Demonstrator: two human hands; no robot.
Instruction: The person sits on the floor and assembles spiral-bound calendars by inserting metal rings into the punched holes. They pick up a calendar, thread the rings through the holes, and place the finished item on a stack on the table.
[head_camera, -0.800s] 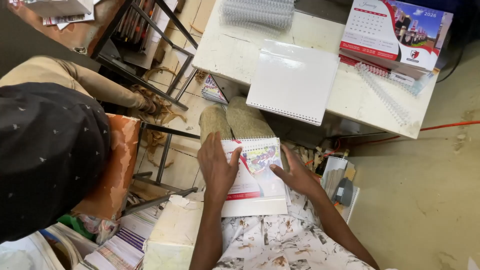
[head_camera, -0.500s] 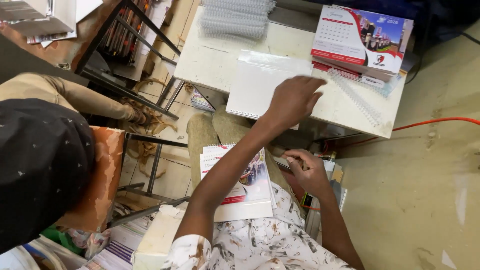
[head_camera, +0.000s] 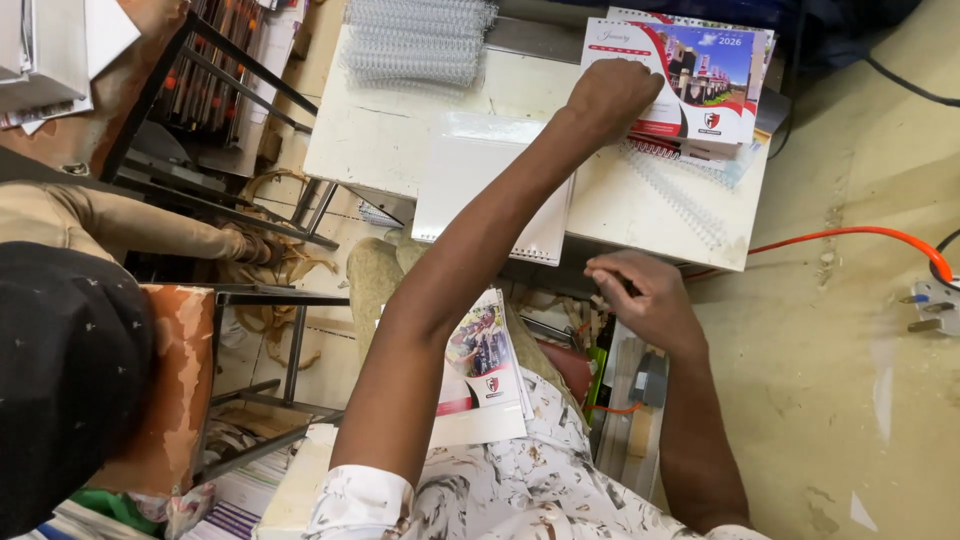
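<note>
My left hand (head_camera: 610, 95) is stretched far forward, its fingers curled over the left edge of a stack of desk calendars (head_camera: 715, 75) with red-and-white printed covers at the table's far right. My right hand (head_camera: 640, 295) hovers just below the table's front edge, fingertips pinched together; I see nothing in it. A sheaf of printed calendar pages (head_camera: 490, 370) rests on my lap, half hidden by my left arm. A white spiral-bound pad (head_camera: 480, 180) lies on the table under that arm.
On the white table (head_camera: 370, 130) are a pile of metal binding coils (head_camera: 420, 40) and loose white plastic coils (head_camera: 680, 195). Another person in a black cap (head_camera: 60, 370) sits at left by a metal rack (head_camera: 230, 100). An orange cable (head_camera: 850, 233) crosses the floor at right.
My left hand left the pages on my lap, passed over the white pad and reached the calendar stack. My right hand lifted off the lap pages to the table's front edge.
</note>
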